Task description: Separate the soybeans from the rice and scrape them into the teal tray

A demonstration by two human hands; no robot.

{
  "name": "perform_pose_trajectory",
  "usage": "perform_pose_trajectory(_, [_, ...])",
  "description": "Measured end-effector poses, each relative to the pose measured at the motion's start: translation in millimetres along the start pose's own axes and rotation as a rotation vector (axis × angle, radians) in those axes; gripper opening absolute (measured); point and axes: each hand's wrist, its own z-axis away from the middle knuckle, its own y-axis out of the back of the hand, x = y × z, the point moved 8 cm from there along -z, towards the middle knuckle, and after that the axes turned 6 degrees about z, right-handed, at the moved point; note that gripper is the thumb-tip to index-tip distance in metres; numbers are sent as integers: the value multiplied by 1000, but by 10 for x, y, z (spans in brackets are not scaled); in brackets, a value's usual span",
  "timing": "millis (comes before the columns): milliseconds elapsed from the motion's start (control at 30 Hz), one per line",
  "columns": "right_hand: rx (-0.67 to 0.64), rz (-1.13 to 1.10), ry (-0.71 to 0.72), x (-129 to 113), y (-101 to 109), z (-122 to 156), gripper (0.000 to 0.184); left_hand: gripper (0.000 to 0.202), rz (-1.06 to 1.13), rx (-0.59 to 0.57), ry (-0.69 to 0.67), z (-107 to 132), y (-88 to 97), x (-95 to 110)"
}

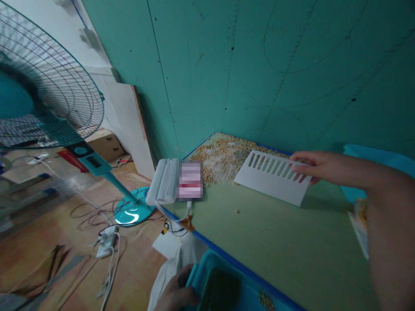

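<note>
My right hand (306,166) grips the right end of a white slotted plastic plate (272,183), which is tilted with its lower edge at the table (275,242). Beyond the plate's left side lies a heap of small tan grains or beans (220,151), with whitish clear bits mixed in. One loose bean (237,211) sits apart on the table. At the bottom, my left hand (181,289) holds the rim of a blue plastic tub (201,276) below the table's edge. Inside the tub are a dark patch and some beans (266,301).
A phone (189,180) with a white device (163,181) and cable lies at the table's left corner. A teal standing fan (94,160) is to the left, with cords and a power strip (108,242) on the floor. Behind the right arm is a blue container (379,155). A green wall (210,77) borders the table.
</note>
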Motion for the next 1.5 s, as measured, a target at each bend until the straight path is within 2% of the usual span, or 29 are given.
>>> perform_pose_trajectory(267, [11,-51,10,40,19,-30,25,37,-25,7,-5,-37,37,1])
perform_pose_trajectory(633, [31,-41,43,33,60,-8,14,39,-25,16,-2,-52,66,-21])
perform_pose_trajectory(800, [43,-2,84,24,70,-37,16,37,-13,20,-8,-48,65,-25])
perform_pose_trajectory(1000, [43,-32,53,-9,44,-23,15,38,-16,31,-11,-66,91,-38])
perform_pose_trajectory(1500, [8,-21,61,-109,-5,24,11,38,-14,15,16,-31,25,-7])
